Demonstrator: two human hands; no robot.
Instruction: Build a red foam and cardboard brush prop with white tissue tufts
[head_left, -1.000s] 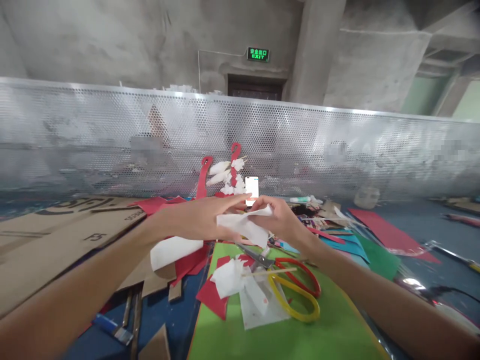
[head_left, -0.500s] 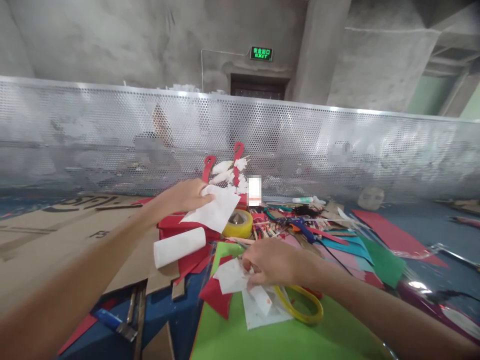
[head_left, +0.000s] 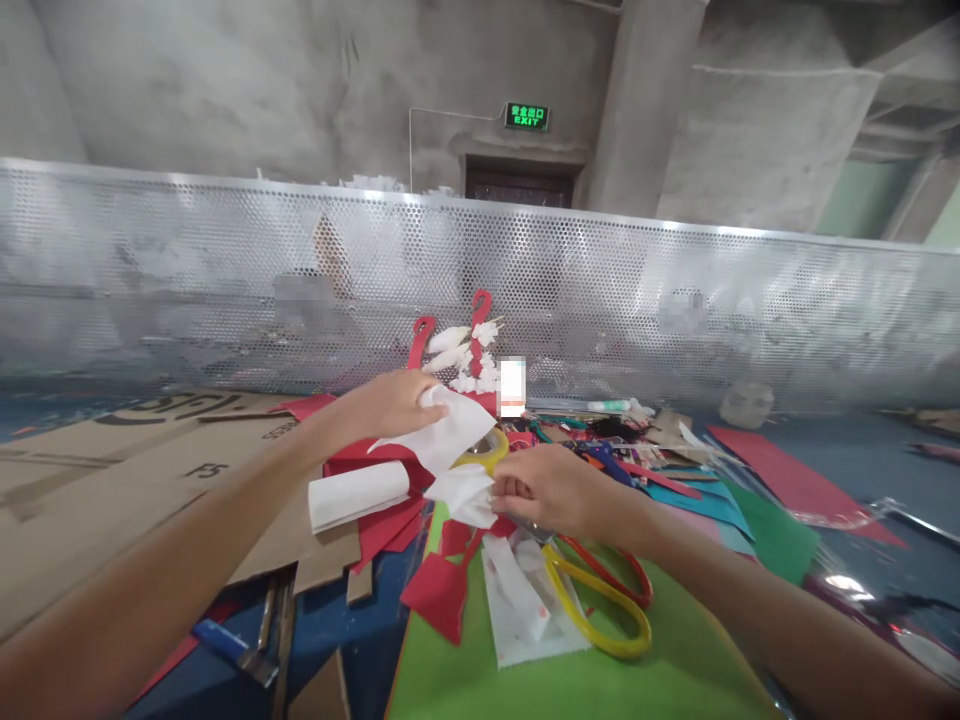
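Pinched in the right hand (head_left: 551, 490): a crumpled white scrap (head_left: 466, 492), lifted off the green mat (head_left: 600, 670), where half a second ago the fingers were pressing among the scraps. Left hand (head_left: 394, 403) closed on a flat white sheet (head_left: 442, 436), a little lower than before, so scrap and sheet now sit just apart. Yellow and red scissors (head_left: 600, 600) lie untouched on the mat beside a white strip (head_left: 525, 600). Further left, a paper roll (head_left: 358, 493) on red card. Beyond, the yellow tape ring (head_left: 491, 450), then the perforated metal screen (head_left: 675, 300) at the back of the bench.
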